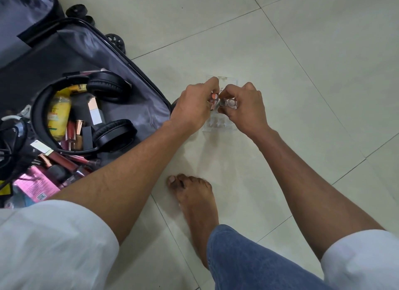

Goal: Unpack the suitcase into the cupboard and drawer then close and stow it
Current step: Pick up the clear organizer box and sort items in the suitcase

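Note:
The open suitcase [121,58] lies on the floor at the left, lined in grey. Inside it sit black headphones [101,108], a yellow bottle [59,114], lip-gloss tubes [72,134] and a pink box [35,185]. To its right a clear plastic organiser [218,125] stands on the tiles. Above the organiser my left hand [194,105] pinches a small lipstick with an orange end [214,96]. My right hand [244,106] pinches a small clear-capped tube [231,103] beside it. The two hands nearly touch.
Black suitcase wheels [117,40] stick out at the upper left. My bare foot [192,201] stands on the pale tiled floor [302,63] below the organiser, with a jeans leg [248,259] at the bottom. Cables [8,138] lie at the suitcase's left edge.

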